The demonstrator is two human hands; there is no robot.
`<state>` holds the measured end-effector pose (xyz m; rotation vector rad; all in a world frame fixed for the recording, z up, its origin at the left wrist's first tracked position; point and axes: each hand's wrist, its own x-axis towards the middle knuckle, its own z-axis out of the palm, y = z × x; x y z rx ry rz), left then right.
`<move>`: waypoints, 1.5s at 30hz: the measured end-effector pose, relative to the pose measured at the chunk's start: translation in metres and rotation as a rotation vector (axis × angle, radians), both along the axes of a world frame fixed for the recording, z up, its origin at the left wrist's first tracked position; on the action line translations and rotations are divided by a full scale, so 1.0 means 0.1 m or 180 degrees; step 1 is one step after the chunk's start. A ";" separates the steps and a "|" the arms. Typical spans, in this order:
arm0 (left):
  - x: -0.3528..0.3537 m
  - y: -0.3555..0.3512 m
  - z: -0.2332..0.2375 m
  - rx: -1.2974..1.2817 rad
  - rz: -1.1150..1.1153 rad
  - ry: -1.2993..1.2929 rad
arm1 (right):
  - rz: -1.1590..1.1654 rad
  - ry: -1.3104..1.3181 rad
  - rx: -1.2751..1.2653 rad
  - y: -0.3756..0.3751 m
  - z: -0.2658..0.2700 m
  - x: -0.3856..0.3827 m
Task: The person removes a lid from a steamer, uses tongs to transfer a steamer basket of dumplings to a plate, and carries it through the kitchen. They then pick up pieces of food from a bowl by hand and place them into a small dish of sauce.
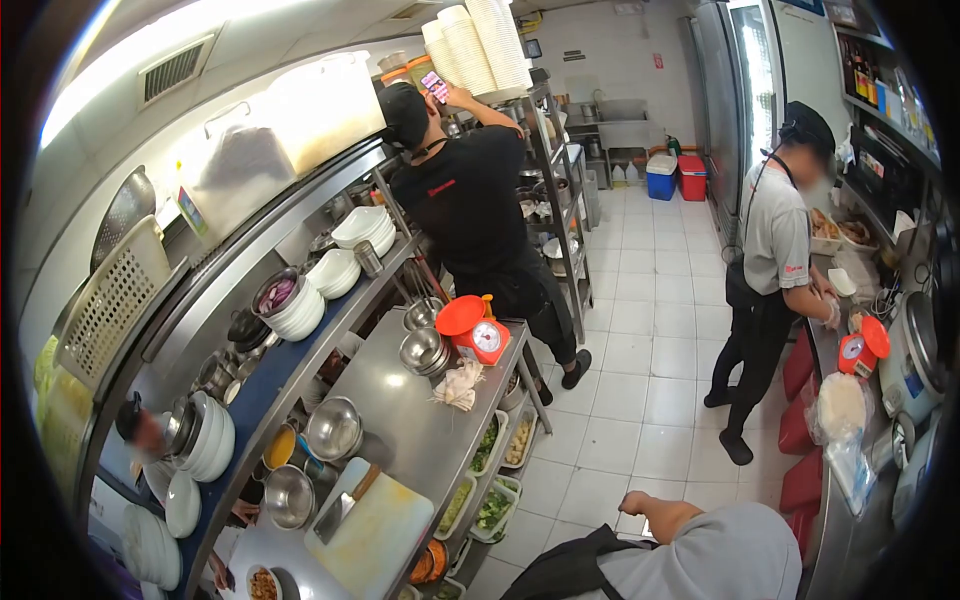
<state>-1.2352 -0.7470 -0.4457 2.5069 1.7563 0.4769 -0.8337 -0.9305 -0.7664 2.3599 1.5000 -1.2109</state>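
Neither of my own hands shows in this high, wide view of a kitchen. At the lower centre, a steel counter carries a white cutting board with a wooden-handled knife lying on it. Steel bowls stand beside the board. A red kitchen scale and a crumpled cloth are at the counter's far end. Near the bottom edge, a bowl of chopped food sits by another person's hand.
A person in black holds up a phone by the rack. At right, a gloved person works at a side counter. Another person in grey bends at the bottom. Tiled floor runs between the counters. Plates line the left shelf.
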 end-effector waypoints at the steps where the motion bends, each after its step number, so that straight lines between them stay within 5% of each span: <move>1: 0.01 0.00 -0.01 -0.0019 0.0011 -0.0004 | 0.0108 -0.0047 0.0132 0.01 -0.05 -0.01; 17: -0.02 0.00 -0.06 -0.0086 0.0129 0.0019 | -0.0215 0.0093 -0.0455 -0.26 0.06 0.06; 35: -0.01 -0.01 -0.13 -0.0184 0.0257 0.0004 | 0.0531 -0.0064 -0.0061 -0.13 0.12 0.03; 45: -0.02 -0.01 -0.17 -0.0226 0.0287 0.0032 | 0.0115 0.0200 -0.0442 -0.17 0.21 0.02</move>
